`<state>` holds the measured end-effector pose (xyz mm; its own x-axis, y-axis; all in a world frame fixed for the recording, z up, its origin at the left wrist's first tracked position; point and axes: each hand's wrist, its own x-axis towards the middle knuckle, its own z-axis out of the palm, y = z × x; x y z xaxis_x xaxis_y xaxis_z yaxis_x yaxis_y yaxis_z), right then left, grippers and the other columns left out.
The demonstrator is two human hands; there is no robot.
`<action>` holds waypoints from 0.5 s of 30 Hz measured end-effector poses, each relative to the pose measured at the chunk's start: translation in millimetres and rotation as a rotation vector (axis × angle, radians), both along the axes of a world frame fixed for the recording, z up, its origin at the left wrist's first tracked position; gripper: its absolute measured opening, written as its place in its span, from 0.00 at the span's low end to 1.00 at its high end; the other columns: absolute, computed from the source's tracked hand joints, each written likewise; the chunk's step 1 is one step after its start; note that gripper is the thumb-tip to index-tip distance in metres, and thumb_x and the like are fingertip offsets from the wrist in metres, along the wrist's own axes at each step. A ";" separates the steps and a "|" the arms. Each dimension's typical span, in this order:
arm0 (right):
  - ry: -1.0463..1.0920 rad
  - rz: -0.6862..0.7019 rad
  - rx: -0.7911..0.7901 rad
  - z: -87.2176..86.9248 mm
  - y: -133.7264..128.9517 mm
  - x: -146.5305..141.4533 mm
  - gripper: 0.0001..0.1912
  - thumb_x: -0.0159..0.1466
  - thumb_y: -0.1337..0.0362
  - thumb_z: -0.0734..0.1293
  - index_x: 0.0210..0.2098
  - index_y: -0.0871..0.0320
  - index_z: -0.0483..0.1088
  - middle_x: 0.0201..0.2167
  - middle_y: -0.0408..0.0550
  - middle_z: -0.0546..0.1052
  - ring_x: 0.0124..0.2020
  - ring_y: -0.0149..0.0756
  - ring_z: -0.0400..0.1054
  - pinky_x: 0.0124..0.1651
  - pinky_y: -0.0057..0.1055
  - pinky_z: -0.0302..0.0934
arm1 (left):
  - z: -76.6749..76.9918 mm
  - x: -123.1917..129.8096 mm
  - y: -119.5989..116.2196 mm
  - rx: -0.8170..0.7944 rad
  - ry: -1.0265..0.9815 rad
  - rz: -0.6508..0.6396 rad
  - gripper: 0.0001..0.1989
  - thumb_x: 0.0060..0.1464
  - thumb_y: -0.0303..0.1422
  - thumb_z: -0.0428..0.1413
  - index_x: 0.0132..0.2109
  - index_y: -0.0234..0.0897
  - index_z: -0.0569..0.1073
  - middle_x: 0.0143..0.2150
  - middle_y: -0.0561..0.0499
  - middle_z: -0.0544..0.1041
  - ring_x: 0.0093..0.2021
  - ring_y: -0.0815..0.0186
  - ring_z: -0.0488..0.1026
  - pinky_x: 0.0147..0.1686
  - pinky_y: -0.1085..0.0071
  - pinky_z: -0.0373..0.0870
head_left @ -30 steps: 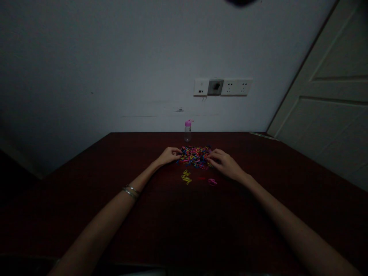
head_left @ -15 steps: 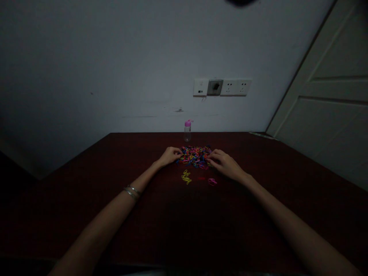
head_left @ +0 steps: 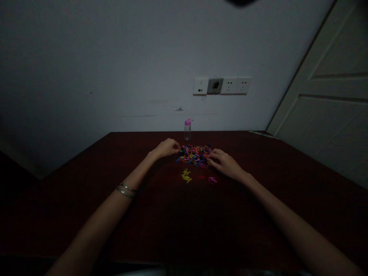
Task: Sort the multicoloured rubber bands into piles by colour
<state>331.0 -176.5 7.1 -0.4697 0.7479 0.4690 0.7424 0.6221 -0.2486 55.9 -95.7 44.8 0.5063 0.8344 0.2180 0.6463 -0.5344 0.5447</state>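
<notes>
A heap of small, many-coloured bands [head_left: 195, 154] lies on the dark red table [head_left: 184, 214]. My left hand [head_left: 168, 147] is at the heap's left edge, its fingers bent together; anything between the fingertips is too small to make out. At the right edge, my right hand [head_left: 224, 161] has its thumb and fingers drawn together against the bands, and what they pinch cannot be made out. In front of the heap lie several yellow bands [head_left: 186, 176], a small red piece [head_left: 201, 177] and some pink bands [head_left: 212, 180].
Behind the heap stands a clear bottle [head_left: 187, 132] with a pink lid. The wall behind carries sockets [head_left: 235, 86]. A pale strip [head_left: 263, 134] lies at the table's back right, near a white door [head_left: 330, 88].
My left hand has moved back and slightly left along the edge of the heap. My right hand has hardly moved.
</notes>
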 end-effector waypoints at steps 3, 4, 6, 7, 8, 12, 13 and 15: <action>-0.005 0.001 -0.001 -0.3 0.3 0.0 0.13 0.63 0.60 0.57 0.39 0.56 0.70 0.38 0.50 0.70 0.41 0.37 0.64 0.42 0.34 0.61 | 7.5 0.5 -4.6 0.031 0.222 -0.005 0.08 0.38 0.26 0.54 0.27 0.34 0.77 0.25 0.48 0.75 0.24 0.71 0.64 0.26 0.74 0.53; -0.008 -0.001 -0.001 -0.6 0.7 0.1 0.13 0.63 0.60 0.57 0.39 0.56 0.70 0.38 0.50 0.70 0.41 0.37 0.64 0.42 0.34 0.61 | 8.9 0.6 -5.4 0.030 0.266 0.004 0.07 0.38 0.26 0.54 0.27 0.34 0.77 0.25 0.48 0.74 0.24 0.71 0.64 0.25 0.74 0.53; -0.014 -0.007 0.002 -1.3 1.6 0.3 0.12 0.63 0.60 0.57 0.38 0.56 0.71 0.38 0.50 0.70 0.41 0.37 0.64 0.42 0.34 0.61 | 10.9 0.5 -6.1 0.012 0.296 -0.005 0.08 0.38 0.26 0.54 0.27 0.33 0.77 0.25 0.48 0.74 0.24 0.71 0.64 0.26 0.74 0.53; -0.016 -0.007 0.005 -1.7 2.1 0.4 0.12 0.63 0.60 0.57 0.38 0.56 0.71 0.38 0.50 0.70 0.41 0.37 0.64 0.42 0.34 0.61 | 11.9 0.4 -6.2 -0.005 0.287 -0.028 0.08 0.38 0.26 0.54 0.27 0.33 0.77 0.25 0.48 0.74 0.24 0.71 0.64 0.26 0.74 0.54; -0.017 -0.006 0.010 -2.0 2.3 0.5 0.12 0.63 0.60 0.57 0.38 0.56 0.71 0.38 0.50 0.70 0.40 0.37 0.64 0.42 0.34 0.61 | 13.1 0.2 -6.4 -0.029 0.267 -0.063 0.08 0.39 0.26 0.53 0.28 0.32 0.77 0.25 0.48 0.74 0.24 0.71 0.64 0.27 0.75 0.54; -0.014 0.002 0.014 -1.0 1.4 0.4 0.12 0.63 0.60 0.57 0.38 0.56 0.70 0.37 0.50 0.70 0.40 0.37 0.64 0.42 0.34 0.61 | 17.7 2.3 -11.5 -0.208 0.180 -0.250 0.10 0.41 0.27 0.53 0.32 0.31 0.78 0.25 0.51 0.74 0.24 0.73 0.63 0.28 0.76 0.56; -0.013 0.003 0.013 -0.4 0.9 0.4 0.12 0.63 0.60 0.57 0.38 0.56 0.70 0.38 0.50 0.69 0.40 0.37 0.64 0.42 0.34 0.61 | 17.6 3.9 -13.6 -0.258 0.168 -0.292 0.10 0.41 0.27 0.54 0.32 0.31 0.78 0.25 0.51 0.74 0.24 0.74 0.63 0.28 0.76 0.56; -0.009 0.001 0.008 0.8 0.3 0.8 0.12 0.63 0.60 0.57 0.39 0.56 0.70 0.38 0.50 0.69 0.41 0.37 0.64 0.42 0.34 0.61 | 14.5 8.1 -17.7 -0.345 0.150 -0.358 0.09 0.41 0.29 0.56 0.32 0.31 0.78 0.24 0.52 0.74 0.24 0.74 0.62 0.27 0.76 0.56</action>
<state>331.8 -176.2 7.9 -0.4748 0.7438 0.4705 0.7437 0.6249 -0.2374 63.9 -113.4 59.3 0.7776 0.6138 -0.1360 0.5405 -0.5422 0.6433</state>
